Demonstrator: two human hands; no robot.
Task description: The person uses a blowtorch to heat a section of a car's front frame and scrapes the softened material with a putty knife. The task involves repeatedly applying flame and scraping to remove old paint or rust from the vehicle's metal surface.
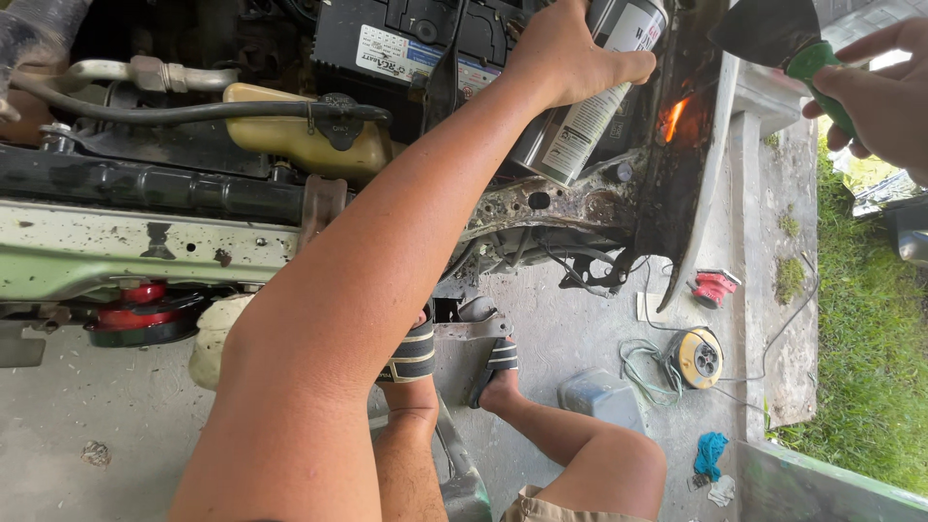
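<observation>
The bare forearm fills the foreground, rising diagonally from the bottom edge to the left hand (561, 53), whose grip is wrapped around a smooth metal spray can (580, 106) with a paper-white label, held tilted over the car's open engine bay. Below the arm, two bare legs stand in striped slide sandals (418, 353) on the rough, stained concrete floor (116, 425). At the top right the right hand (884, 92) is clenched on the green handle of a scraper (778, 39), its flat dark blade widening toward the upper edge. Between the two hands runs a rusted, scorched body panel (681, 164) with a small orange flame (673, 118) on its flaking surface, just beside the can. Further in sit a black boxy battery (387, 39), a yellowed plastic reservoir (290, 130) with a black cap, rubber hoses, and a pale green crossmember (116, 246) chipped with rust. On the floor to the right lie a yellow reel (698, 358) with loose wire, a red brush (713, 287) and a blue rag (710, 452), leaving open concrete before the grass (870, 367) edge.
</observation>
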